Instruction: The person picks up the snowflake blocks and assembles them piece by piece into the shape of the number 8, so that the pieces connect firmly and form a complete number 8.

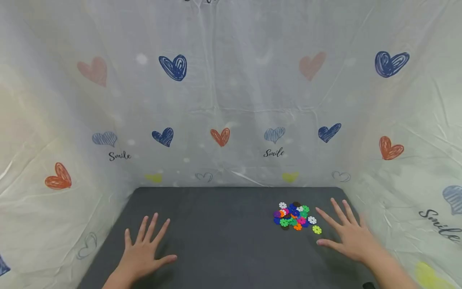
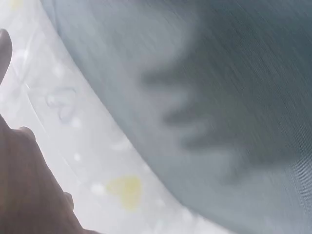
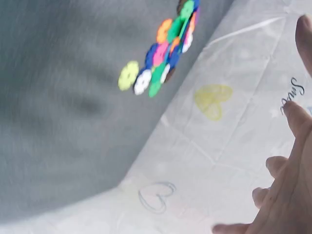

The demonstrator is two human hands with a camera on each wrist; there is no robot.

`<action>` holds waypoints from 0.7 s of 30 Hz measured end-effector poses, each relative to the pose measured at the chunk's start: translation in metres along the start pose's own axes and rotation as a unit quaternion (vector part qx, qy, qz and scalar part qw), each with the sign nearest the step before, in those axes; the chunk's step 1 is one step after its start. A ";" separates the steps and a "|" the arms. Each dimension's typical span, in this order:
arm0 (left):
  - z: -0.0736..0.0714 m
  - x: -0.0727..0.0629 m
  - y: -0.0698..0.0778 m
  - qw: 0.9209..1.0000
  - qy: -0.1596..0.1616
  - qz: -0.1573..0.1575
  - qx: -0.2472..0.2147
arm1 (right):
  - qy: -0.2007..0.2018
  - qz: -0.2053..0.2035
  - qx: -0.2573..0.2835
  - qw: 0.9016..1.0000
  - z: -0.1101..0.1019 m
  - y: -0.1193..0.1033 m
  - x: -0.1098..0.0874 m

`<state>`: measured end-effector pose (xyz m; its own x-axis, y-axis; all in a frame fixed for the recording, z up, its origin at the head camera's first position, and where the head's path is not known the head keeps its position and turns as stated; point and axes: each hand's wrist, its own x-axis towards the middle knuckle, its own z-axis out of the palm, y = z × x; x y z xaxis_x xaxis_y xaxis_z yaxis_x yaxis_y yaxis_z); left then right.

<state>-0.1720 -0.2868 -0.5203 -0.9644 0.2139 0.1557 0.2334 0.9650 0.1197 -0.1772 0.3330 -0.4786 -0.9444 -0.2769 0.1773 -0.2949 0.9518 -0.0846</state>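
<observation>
Spread wide above the left part of a dark table, my left hand [image 1: 141,257] holds nothing. My right hand [image 1: 351,237], fingers also fanned out and straight, is over the right part, just right of a pile of flower-shaped plastic discs [image 1: 293,216]. The discs are white, green, blue, orange, pink, purple and brown. A yellow-green disc [image 1: 317,229] lies apart at the pile's near right edge, close to my right thumb. In the right wrist view the pile [image 3: 159,54] shows beyond my right hand [image 3: 287,190]. Only part of my left hand [image 2: 29,180] enters the left wrist view.
The dark table [image 1: 220,237] meets a pale curtain [image 1: 238,92] printed with hearts and "Smile" at the back and both sides. A small black object [image 1: 369,285] shows at the bottom edge beside the right forearm.
</observation>
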 end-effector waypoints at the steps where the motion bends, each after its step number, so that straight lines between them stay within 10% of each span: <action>1: 0.003 0.005 0.007 1.000 -0.005 0.005 -0.010 | -0.001 0.003 0.009 1.000 0.002 -0.002 0.000; 9: 0.038 0.045 0.055 0.997 -0.038 0.061 0.003 | -0.034 0.005 0.084 0.996 0.025 -0.023 0.007; 21: 0.066 0.113 0.159 0.983 0.019 0.149 0.101 | -0.063 0.066 0.131 0.987 0.065 -0.043 0.022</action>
<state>-0.2525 -0.0987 -0.5487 -0.8506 0.4899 0.1911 0.4719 0.8715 -0.1336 -0.1952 0.2776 -0.5344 -0.9828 -0.1830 0.0252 -0.1801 0.9186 -0.3518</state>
